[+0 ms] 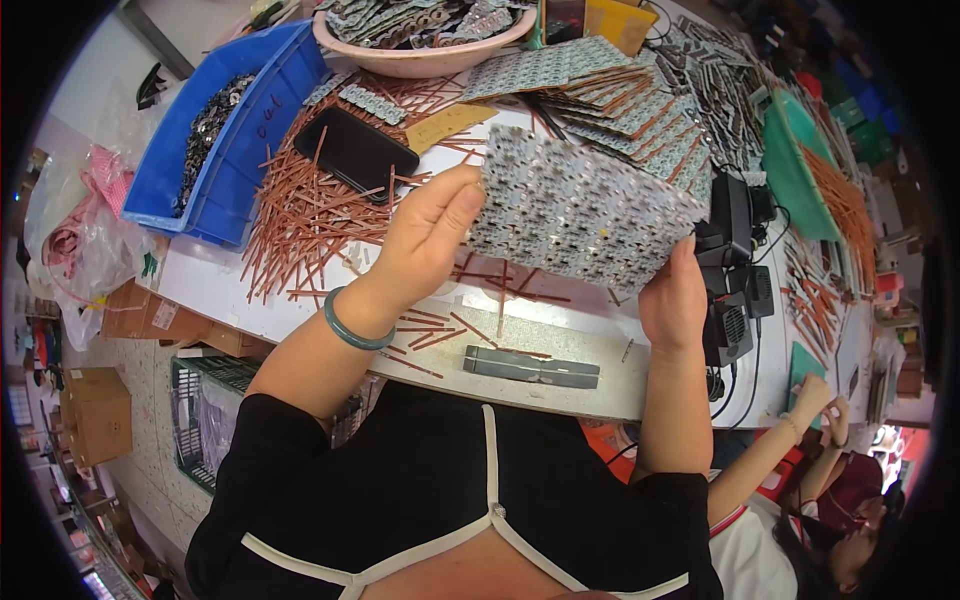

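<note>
Both hands, left hand and right hand, pinch opposite edges of a grey component panel above the table's near edge, beside scattered copper strips.

Bright, even light from above my bench. No dark shadows, only soft ones under my hands and under gray panel I hold. Small white shine on pale table and on black phone. Middle sharp. Picture round, black at corners. Straight table edge bends near rim. Things at far edges squashed, bit fuzzy.
</note>
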Tool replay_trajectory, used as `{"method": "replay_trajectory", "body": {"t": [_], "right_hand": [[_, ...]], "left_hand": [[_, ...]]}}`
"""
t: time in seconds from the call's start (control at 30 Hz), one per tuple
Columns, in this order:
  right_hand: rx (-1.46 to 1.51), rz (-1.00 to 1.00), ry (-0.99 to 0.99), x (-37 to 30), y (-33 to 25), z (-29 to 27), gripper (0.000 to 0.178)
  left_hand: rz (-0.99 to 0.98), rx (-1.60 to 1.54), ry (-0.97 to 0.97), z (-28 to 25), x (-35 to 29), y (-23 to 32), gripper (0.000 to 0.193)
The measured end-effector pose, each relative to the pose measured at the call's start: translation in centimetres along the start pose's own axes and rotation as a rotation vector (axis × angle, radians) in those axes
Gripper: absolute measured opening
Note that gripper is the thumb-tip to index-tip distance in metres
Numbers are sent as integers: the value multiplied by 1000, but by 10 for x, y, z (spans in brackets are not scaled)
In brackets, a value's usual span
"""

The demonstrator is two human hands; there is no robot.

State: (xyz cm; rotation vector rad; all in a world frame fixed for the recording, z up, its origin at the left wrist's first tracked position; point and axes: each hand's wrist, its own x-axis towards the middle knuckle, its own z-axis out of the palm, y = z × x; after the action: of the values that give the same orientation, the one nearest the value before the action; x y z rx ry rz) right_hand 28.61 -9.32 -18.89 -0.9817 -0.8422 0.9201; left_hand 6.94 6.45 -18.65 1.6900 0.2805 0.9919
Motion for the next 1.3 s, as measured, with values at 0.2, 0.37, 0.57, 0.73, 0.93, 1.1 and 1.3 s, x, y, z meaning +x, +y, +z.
{"method": "replay_trajectory", "body": {"t": [0.2,0.37,0.57,0.73,0.93,1.1,1.3], "right_hand": [[3,47,-48,0,-4,4,53],[11,76,-28,1,-5,3,53],[22,122,80,1,1,1,51],[22,144,169,0,2,1,48],[50,121,9,7,-10,13,43],[-15,122,38,8,-14,13,44],[26,130,45,8,-11,14,44]], "left_hand": [[-190,-276,52,3,4,-6,24],[-304,-483,122,15,11,15,28],[-337,-585,55,8,9,7,32],[-379,-622,45,6,7,1,33],[-430,-655,42,2,8,0,32],[-455,-667,38,2,12,-3,32],[-473,-677,39,1,11,-4,32]]}}
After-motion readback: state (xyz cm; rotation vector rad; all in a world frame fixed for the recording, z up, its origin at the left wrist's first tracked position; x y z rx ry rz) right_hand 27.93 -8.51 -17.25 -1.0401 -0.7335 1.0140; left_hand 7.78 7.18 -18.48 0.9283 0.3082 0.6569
